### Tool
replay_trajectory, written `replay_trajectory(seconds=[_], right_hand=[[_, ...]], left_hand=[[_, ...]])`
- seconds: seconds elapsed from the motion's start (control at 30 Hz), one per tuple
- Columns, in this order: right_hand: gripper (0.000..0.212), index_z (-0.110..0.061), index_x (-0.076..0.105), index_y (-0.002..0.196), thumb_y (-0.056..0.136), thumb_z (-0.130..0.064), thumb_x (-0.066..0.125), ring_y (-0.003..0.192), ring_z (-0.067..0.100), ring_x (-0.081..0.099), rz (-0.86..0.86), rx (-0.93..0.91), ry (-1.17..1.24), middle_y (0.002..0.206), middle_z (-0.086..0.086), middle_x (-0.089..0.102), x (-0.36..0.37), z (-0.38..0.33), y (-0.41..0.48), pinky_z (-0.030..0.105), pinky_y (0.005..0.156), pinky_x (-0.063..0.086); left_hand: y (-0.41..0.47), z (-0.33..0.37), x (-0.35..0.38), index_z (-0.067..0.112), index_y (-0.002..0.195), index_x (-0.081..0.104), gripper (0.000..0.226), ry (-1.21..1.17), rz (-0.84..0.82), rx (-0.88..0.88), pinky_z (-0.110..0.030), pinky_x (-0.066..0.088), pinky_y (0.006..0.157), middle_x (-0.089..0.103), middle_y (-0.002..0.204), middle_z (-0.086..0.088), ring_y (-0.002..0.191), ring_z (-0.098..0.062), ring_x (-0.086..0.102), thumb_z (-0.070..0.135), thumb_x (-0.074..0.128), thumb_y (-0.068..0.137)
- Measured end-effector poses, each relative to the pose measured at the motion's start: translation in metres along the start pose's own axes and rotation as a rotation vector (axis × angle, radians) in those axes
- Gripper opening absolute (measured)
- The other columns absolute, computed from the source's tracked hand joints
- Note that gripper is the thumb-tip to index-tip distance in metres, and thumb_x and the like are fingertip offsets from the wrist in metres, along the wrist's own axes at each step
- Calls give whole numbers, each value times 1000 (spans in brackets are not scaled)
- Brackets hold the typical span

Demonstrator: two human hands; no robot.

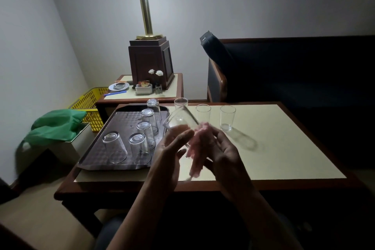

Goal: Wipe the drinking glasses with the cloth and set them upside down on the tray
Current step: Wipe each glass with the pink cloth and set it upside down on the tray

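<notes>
**Five glasses done, one in hand, three waiting**

At the left of the frame the tray (95, 154) lies on the counter (284, 148) with five glasses standing upside down on it: one near the front left (115, 146), one beside it (141, 148), and three more running back toward the far edge (146, 133), (149, 119), (153, 108); by that count, a little over half the job looks finished; a few droplets show on the tray's bare surface.

At centre the left hand (172, 152) is curled loosely under a tilted glass (179, 121), its mouth turned toward the upper left; how much of the grip is the left hand's I cannot tell, as the fingers look fairly open; the right hand (221, 148) is closed round the pink cloth (195, 146), which is bunched against the lower part of the glass; this one appears to be mid-wipe.

To the right, three glasses stand upright on the counter in a row along the far side: one just behind the held glass (181, 104), one in the middle (203, 112), one furthest right (227, 116); these are judged still to be wiped and turned over.

Hard to make out: the cloth is motion-blurred, so whether it reaches inside the glass is unclear; the room is dim, and clear glass makes rims and any leftover smears unreadable; the lower frame is in deep shadow.
</notes>
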State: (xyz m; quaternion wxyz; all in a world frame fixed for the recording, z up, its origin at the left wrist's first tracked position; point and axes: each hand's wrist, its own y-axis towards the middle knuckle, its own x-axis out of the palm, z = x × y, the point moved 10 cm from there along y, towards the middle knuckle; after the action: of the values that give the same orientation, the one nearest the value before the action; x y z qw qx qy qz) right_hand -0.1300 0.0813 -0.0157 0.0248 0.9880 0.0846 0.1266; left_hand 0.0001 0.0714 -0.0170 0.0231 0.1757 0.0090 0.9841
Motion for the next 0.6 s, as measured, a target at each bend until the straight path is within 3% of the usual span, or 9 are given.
replay_trajectory(seconds=[0.1,0.2,0.27,0.37,0.4,0.43,0.5,0.57,0.6], right_hand=[[48,-9,60,133,104,-47,56,99,40,74,-154,235,260,118,26,73,11,16,-8,53,84,60],[59,-10,53,139,96,-49,68,88,33,74,-187,161,282,108,19,74,14,14,-10,44,74,59],[58,-20,56,133,84,-40,79,101,28,75,-39,-11,175,117,5,75,5,7,-8,37,72,61],[54,-19,56,122,79,-41,82,113,15,71,203,-552,-432,123,-16,66,1,-28,-21,34,77,65],[55,-19,57,124,80,-42,82,116,13,69,239,-598,-502,126,-18,64,2,-28,-25,35,79,65],[55,-23,58,125,80,-42,83,116,14,70,240,-572,-457,127,-18,65,3,-26,-25,37,81,65],[46,-34,62,123,83,-46,81,109,20,74,153,-316,-95,124,-10,71,2,-14,-18,43,81,66],[39,-27,68,121,91,-53,68,105,26,76,-8,20,242,118,4,76,15,6,-13,43,81,63],[41,-23,69,122,93,-51,63,108,27,76,-47,97,263,118,8,77,17,9,-14,41,82,62]], left_hand=[[3,1,-4,22,133,65,51,59,-105,-7,-46,46,106,72,127,-14,123,-33,65,27,67,82],[4,-5,-6,14,139,61,60,6,-151,-68,-49,42,107,66,128,-22,122,-37,62,37,66,83],[4,-4,-2,6,136,59,69,-29,-85,-76,-53,38,111,66,127,-19,127,-38,58,48,70,82],[2,-1,2,3,124,63,69,-53,33,-75,-57,44,113,74,121,-17,124,-38,65,54,80,81],[2,-1,3,1,120,64,62,-90,41,-77,-56,46,112,75,117,-19,122,-40,66,49,79,84],[1,0,3,-2,121,63,58,-123,36,-74,-54,46,112,74,119,-22,124,-42,64,43,77,88],[2,5,3,-8,137,50,58,-143,-46,-35,-53,42,115,63,136,-27,133,-47,55,31,65,96],[3,5,9,-5,149,36,63,-180,-190,-22,-56,37,119,55,150,-21,140,-41,51,25,56,97],[2,5,10,-3,151,34,69,-171,-222,-12,-58,35,120,53,153,-17,141,-38,50,29,60,95]])
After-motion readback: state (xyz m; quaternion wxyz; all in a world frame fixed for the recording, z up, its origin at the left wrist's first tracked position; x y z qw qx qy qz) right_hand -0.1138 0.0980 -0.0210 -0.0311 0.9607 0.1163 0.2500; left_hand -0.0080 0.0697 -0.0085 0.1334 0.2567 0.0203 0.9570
